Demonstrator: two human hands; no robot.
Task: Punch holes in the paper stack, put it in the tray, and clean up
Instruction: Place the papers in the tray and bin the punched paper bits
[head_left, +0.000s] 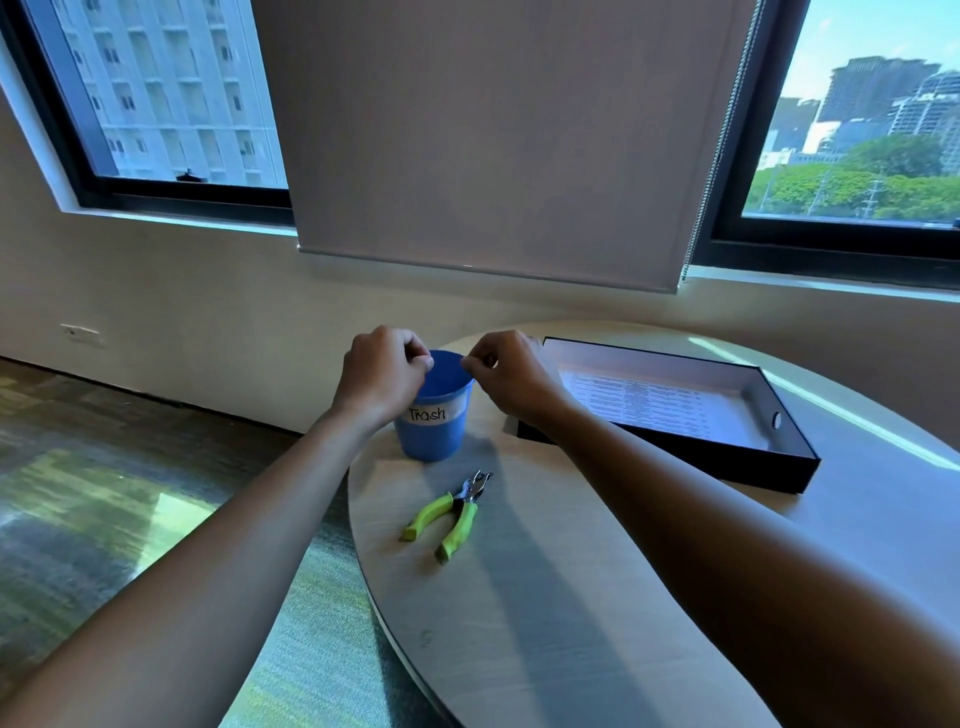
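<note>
So from where I'm standing, this looks like the clean-up bit. The paper (644, 402) is already lying flat in the black tray (675, 452) on the right side of the table (545, 623), so that part seems done. The punch (451, 512) (green handles, metal nose) lies on the table just in front of the blue cup (434, 415) with the "Trash" label, nobody touching it.

Both hands are up over the cup. The left hand (382, 371) sits at the near-left of the rim, fingers curled in and pinched together, and the right hand (511, 374) hovers at the right side of the rim, thumb and fingertips also pinched. What they're pinching I honestly can't tell, way too small to see, but my guess is paper dots from the punching, being dropped into the cup. Can't say if the left hand touches the rim or just floats over it.

Next move, I'd reckon: open those fingers right over the cup mouth so nothing flutters onto the table, then check the tabletop for stray bits. The cup sits close to the table edge, so go easy and don't knock it.
</note>
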